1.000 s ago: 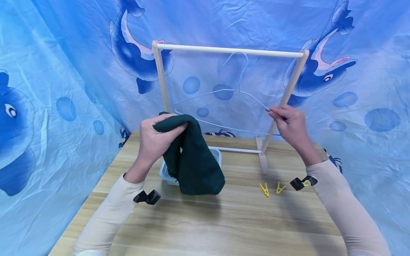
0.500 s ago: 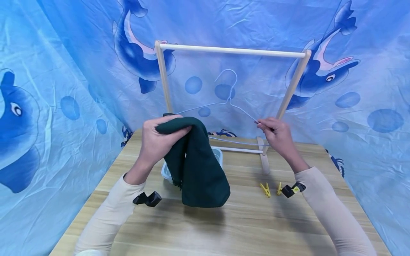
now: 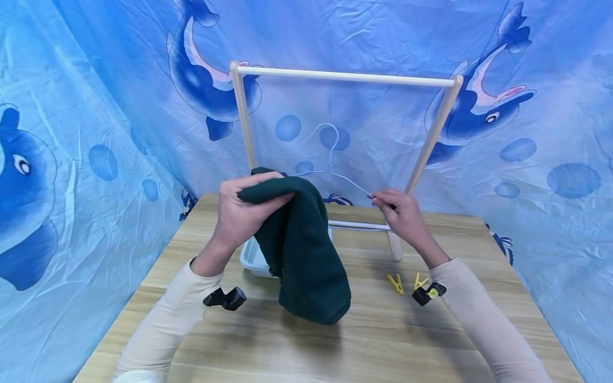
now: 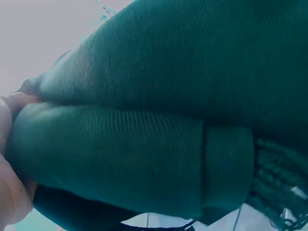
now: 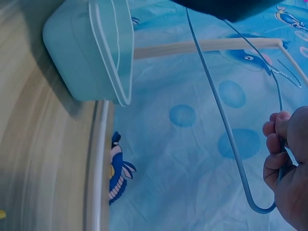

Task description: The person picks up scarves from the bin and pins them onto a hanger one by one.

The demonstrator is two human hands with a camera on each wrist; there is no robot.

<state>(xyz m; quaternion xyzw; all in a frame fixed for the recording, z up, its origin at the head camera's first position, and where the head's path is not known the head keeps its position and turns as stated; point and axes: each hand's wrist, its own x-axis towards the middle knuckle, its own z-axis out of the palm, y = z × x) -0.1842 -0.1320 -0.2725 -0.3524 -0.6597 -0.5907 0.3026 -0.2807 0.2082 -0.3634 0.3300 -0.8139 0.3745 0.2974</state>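
Note:
A dark green scarf [image 3: 313, 260] hangs folded from my left hand [image 3: 244, 210], gripped between thumb and fingers above the table. The left wrist view shows its ribbed weave and a fringe [image 4: 279, 180] at one end. My right hand [image 3: 399, 213] holds a thin light-blue wire hanger [image 3: 351, 183] by its right shoulder. Its hook points up and to the left, below the rack's top bar. In the head view the scarf hides the hanger's left part. Curled fingers [image 5: 274, 149] wrap the wire in the right wrist view, where its far end passes behind dark cloth.
Behind the hands stands a wooden rack with a white top bar [image 3: 345, 77] and a low white bar. A light-blue plastic basket [image 3: 254, 258] sits behind the scarf, partly covered. Two yellow clothespins [image 3: 396, 283] lie on the wooden table [image 3: 215, 340] at right.
My right hand has brought the hanger down and to the left, away from the top bar and behind the scarf. The left hand and scarf have shifted slightly right, the scarf hanging lower.

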